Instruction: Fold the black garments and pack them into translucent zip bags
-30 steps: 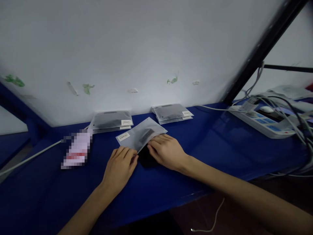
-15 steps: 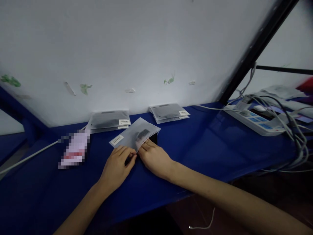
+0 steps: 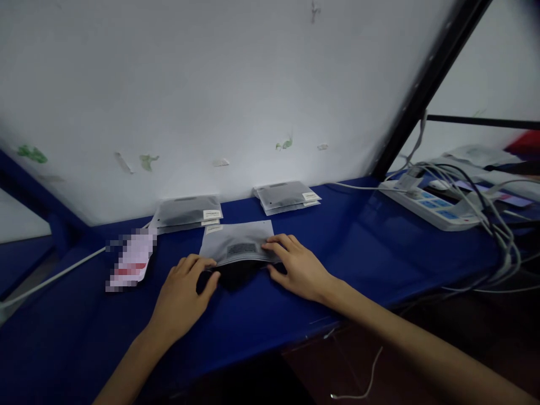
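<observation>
A frosted plastic pouch [image 3: 236, 236] with a small white label lies on the blue table, its mouth bowed up towards me. Something black [image 3: 236, 274] shows at the opening; its kind is hidden. At the mouth's left corner, the fingertips and thumb of my left hand [image 3: 181, 292] grip the edge. My right hand [image 3: 301, 270] has its fingers on top of the right corner with the thumb below, holding that side.
Two stacks of similar pouches, a left stack [image 3: 188, 212] and a right stack [image 3: 289, 196], lie by the wall. A partly blurred phone-like item [image 3: 133, 261] is at left. A power strip [image 3: 434, 205] with tangled cables [image 3: 502, 225] occupies the right.
My right hand has come out of the pouch and moved to its right corner. The pouch has turned so its mouth faces me, and the black thing shows at the opening.
</observation>
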A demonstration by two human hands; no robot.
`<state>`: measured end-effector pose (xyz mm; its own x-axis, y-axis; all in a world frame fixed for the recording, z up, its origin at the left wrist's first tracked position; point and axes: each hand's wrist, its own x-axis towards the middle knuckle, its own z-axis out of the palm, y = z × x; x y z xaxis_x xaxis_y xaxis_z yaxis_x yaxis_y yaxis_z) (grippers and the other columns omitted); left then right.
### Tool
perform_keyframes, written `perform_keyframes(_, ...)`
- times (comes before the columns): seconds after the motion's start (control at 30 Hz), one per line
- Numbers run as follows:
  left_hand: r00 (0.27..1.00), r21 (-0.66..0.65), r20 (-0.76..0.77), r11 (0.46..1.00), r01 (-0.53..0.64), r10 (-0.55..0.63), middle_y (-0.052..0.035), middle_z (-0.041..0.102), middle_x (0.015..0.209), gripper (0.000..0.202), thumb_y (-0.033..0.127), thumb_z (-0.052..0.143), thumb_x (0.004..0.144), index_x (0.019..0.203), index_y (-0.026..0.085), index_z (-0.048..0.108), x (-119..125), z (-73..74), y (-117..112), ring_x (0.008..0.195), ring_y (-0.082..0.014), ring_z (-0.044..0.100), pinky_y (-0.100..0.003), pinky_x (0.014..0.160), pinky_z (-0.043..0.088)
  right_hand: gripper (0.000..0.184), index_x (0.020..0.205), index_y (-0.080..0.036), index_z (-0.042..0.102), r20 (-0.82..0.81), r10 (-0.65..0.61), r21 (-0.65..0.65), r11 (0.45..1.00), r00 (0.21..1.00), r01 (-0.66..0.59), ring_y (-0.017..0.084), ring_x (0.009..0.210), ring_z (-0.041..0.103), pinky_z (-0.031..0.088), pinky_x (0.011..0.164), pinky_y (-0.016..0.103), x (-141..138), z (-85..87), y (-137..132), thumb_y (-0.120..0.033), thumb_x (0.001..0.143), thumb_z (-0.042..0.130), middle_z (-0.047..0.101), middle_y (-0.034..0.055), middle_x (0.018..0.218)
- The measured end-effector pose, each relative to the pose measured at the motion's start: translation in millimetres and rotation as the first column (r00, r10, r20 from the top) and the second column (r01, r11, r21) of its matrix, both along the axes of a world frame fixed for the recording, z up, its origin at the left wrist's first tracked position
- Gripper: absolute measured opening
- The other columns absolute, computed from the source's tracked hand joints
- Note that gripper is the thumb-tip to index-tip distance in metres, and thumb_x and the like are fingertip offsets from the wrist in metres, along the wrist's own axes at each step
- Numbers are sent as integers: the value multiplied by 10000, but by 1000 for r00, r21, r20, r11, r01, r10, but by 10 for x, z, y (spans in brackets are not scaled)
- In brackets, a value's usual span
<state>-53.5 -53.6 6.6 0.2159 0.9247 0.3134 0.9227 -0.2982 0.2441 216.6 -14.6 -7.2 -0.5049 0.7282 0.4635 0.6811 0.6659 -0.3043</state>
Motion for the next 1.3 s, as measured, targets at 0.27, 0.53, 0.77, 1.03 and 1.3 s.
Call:
perform_keyframes(0.27,986,72,-16,983,-166,168,-75,565,999,156,306,502,873,983,199,529,298,-50,-77,790,-252,613,-388,632,513,177,1042,-175,623,-44,29,-11,1000,999,-29,209,930,581,531,841,392,77,-49,-22,-129,912,514,647,79,1014)
perform_keyframes(0.53,997,65,-7,995,75,-75,-49,576,1033,124,298,533,898,1002,235,556,201,-119,-140,876,-243,621,-409,729,549,153,993,-185,648,-8,-125,-8,992,992,125,209,896,598,482,802,372,158,-88,-12,-150,933,512,679,64,1008)
perform_keyframes(0.77,977,102,-13,971,215,-214,-39,605,1164,231,310,547,930,1155,282,588,32,-127,-262,1056,-244,611,-447,913,517,178,1020,-199,669,61,-114,-46,992,992,116,218,963,612,466,839,386,350,-69,181,-225,966,502,702,68,1042)
perform_keyframes(1.03,954,249,-57,921,300,-295,-9,676,959,140,158,514,958,1022,233,613,79,-104,-297,901,-187,627,-355,805,497,229,1136,-197,643,29,-38,42,998,999,37,255,1069,609,495,897,462,278,-64,173,-231,959,501,683,103,1144)
perform_keyframes(1.3,941,371,-65,867,333,-333,-11,672,841,129,70,543,917,932,191,583,124,-59,-365,789,-167,615,-332,757,478,256,1144,-186,632,185,333,247,895,924,-372,235,1126,570,441,998,415,-321,179,-157,-326,958,526,688,82,1133)
